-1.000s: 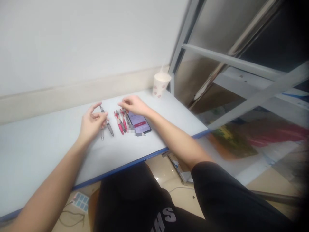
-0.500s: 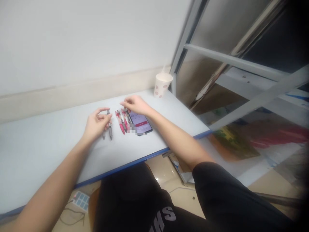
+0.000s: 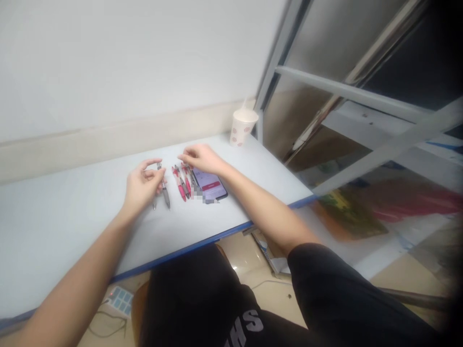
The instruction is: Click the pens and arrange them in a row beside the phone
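Note:
My left hand (image 3: pixel 144 185) is closed on the upper end of a grey-gripped pen (image 3: pixel 165 195), between thumb and forefinger. The pen leans, its tip pointing down toward the tabletop. Under the same hand, the tip of another pen (image 3: pixel 155 206) shows; the rest is hidden. Over the upper ends of a row of pens hovers my right hand (image 3: pixel 200 158), its fingers curled together; whether anything is in them I cannot make out. The row holds red pens (image 3: pixel 181 189) and dark-gripped pens (image 3: pixel 187 188), lying side by side. A phone (image 3: pixel 213 185) with a lit screen lies right beside them, partly behind my right hand.
A paper cup (image 3: pixel 243 127) stands at the back right corner of the white table (image 3: pixel 72 217), near the wall. Metal shelving (image 3: pixel 347 89) rises along the right side. On the floor, a power strip (image 3: pixel 121 300) lies below the blue front edge.
The grey pen's upper end has shifted slightly left with my left hand, so the pen slants more. My right hand has moved a little left.

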`<state>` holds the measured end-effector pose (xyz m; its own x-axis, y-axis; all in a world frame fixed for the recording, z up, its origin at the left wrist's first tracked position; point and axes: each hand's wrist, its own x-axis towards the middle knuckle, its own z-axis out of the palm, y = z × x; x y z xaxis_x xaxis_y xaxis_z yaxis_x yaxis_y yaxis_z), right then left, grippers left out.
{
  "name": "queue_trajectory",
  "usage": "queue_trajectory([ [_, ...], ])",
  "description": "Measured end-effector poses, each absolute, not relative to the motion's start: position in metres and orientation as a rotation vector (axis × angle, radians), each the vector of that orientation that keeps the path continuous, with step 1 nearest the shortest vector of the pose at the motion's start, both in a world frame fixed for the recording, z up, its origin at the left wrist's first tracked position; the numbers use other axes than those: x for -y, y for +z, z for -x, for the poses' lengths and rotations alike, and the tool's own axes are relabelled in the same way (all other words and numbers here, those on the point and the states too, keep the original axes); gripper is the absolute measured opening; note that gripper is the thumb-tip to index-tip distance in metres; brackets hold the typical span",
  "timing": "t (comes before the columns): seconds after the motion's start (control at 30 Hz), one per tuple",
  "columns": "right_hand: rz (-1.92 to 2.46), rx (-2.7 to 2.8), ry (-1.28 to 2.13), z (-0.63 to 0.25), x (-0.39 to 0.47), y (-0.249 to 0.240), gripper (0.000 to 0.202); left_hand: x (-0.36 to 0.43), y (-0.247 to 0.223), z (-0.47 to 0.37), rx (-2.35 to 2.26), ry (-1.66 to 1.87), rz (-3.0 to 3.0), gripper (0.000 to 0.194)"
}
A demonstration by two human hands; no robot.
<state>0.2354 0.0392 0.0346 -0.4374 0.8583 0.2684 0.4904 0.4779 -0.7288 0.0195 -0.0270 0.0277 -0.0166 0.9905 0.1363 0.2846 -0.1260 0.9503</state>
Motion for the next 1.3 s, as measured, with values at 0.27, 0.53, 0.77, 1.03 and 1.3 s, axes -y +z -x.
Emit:
queue_trajectory([
  [0.27,1.101,2.179,0.665,-0.234,-0.039,0.029,0.027,0.019,0.011,-0.023,-1.413,1.034,-1.536,0.054],
  [0.53,1.13,2.26,0.619,-0.233,-0.035,0.028,0.02,-0.002,0.012,-0.03,-1.483,0.936,-1.636,0.043],
  [0.77,1.125,2.321,0.615,-0.232,-0.031,0.029,0.022,-0.016,0.002,-0.028,-1.5,0.883,-1.76,0.054],
  [1.03,1.203,2.347,0.572,-0.23,-0.029,0.032,0.022,-0.015,-0.003,-0.028,-1.509,0.945,-1.731,0.034],
  [1.3,1.201,2.329,0.602,-0.226,-0.025,0.038,0.021,-0.016,-0.009,-0.027,-1.513,1.007,-1.742,0.03],
])
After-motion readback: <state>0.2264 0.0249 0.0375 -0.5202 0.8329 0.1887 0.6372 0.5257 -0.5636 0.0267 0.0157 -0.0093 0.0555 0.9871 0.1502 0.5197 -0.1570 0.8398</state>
